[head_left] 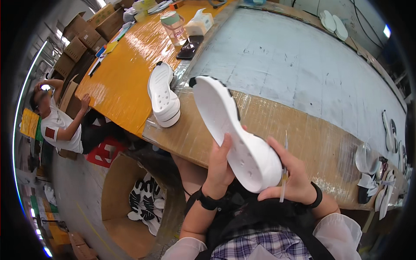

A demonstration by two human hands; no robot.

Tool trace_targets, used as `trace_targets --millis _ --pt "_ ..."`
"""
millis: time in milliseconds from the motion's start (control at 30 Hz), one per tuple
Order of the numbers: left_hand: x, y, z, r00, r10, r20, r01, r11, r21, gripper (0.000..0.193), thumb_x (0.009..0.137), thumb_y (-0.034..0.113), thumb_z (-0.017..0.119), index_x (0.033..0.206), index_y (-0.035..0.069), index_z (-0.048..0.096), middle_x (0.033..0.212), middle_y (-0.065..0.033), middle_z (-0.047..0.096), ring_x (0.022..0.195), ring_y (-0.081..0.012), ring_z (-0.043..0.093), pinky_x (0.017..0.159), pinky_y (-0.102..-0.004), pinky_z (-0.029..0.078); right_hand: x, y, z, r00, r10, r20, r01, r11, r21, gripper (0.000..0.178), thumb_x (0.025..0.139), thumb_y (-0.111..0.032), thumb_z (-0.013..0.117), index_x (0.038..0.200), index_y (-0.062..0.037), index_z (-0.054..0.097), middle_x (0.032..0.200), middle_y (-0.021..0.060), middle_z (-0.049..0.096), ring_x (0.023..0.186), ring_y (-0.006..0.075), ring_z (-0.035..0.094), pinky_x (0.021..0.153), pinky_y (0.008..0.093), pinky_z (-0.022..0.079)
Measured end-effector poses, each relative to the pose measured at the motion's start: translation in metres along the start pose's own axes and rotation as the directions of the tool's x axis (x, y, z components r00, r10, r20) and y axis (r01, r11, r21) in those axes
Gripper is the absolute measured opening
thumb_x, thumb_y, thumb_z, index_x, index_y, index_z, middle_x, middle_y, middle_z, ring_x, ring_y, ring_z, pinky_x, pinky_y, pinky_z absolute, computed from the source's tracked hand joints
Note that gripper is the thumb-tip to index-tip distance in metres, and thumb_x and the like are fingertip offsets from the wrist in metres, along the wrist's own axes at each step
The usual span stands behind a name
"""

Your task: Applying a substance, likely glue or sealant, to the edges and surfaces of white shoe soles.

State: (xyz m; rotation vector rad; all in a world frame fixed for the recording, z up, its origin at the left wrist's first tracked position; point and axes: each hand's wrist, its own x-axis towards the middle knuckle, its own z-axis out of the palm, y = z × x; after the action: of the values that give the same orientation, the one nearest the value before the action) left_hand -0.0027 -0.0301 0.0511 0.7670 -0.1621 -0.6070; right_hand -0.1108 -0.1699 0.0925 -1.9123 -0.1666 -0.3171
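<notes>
A white shoe sole [242, 145] with a black edge is held tilted above the table's front edge, its toe pointing away to the upper left. My left hand [220, 164] is closed around its left side at the middle, thumb on the upper face. At the heel, my right hand [294, 175] has its thumb and fingers close against the sole's right side. A thin, pen-like stick [284, 175] with a yellowish part is gripped in that hand, beside the heel. Another white sole [164, 97] lies on the table to the left.
Brown board [303, 130] covers the table's front, with a grey surface [277, 52] behind. The orange table [125, 65] holds a phone [190, 47], tissues [199, 22] and a jar [173, 28]. More soles [385, 195] lie right. Below left stands a carton [113, 186] of soles. A person [65, 121] sits left.
</notes>
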Motion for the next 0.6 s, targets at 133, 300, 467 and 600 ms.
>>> trace_targets --millis 133,300,467,600 --pt "-0.003 -0.003 -0.005 0.999 -0.023 -0.047 0.017 0.993 -0.121 0.029 0.092 0.031 0.042 0.107 0.006 0.045 0.092 -0.0073 0.055 0.079 -0.0158 0.058 0.068 -0.0301 0.05 -0.006 -0.003 0.002 0.999 -0.049 0.021 0.05 0.998 -0.048 0.088 0.055 -0.031 0.082 0.127 -0.0031 0.041 0.095 0.0079 0.059 0.069 0.0149 0.052 0.06 0.0233 0.044" --pt "-0.008 -0.005 -0.012 0.998 -0.019 -0.053 0.013 0.995 -0.098 0.032 0.09 0.029 0.047 0.111 0.006 0.041 0.092 -0.0072 0.054 0.079 -0.0167 0.058 0.069 -0.0308 0.05 -0.008 0.004 0.0 0.997 0.002 0.079 -0.005 0.999 0.039 0.076 0.06 -0.027 0.08 0.124 -0.0034 0.046 0.094 0.0094 0.06 0.07 0.0139 0.056 0.057 0.023 0.046" --pt "-0.012 -0.004 -0.013 0.997 -0.031 -0.066 0.026 0.997 -0.079 0.04 0.089 0.027 0.05 0.119 0.008 0.034 0.097 -0.0077 0.052 0.082 -0.0182 0.058 0.069 -0.032 0.051 -0.007 0.007 -0.001 0.987 0.089 0.13 -0.117 0.968 0.224 0.063 0.069 -0.019 0.074 0.123 -0.0033 0.046 0.102 0.0095 0.06 0.08 0.013 0.059 0.062 0.023 0.048" --pt "-0.018 0.004 -0.013 0.993 -0.086 0.075 0.105 0.947 -0.305 0.04 0.091 0.03 0.044 0.122 0.008 0.034 0.096 -0.008 0.051 0.079 -0.0191 0.057 0.066 -0.0321 0.049 -0.007 0.006 0.002 0.967 0.228 0.113 -0.255 0.852 0.458 0.045 0.079 -0.011 0.062 0.121 -0.003 0.048 0.108 0.0081 0.059 0.085 0.012 0.057 0.068 0.0222 0.047"
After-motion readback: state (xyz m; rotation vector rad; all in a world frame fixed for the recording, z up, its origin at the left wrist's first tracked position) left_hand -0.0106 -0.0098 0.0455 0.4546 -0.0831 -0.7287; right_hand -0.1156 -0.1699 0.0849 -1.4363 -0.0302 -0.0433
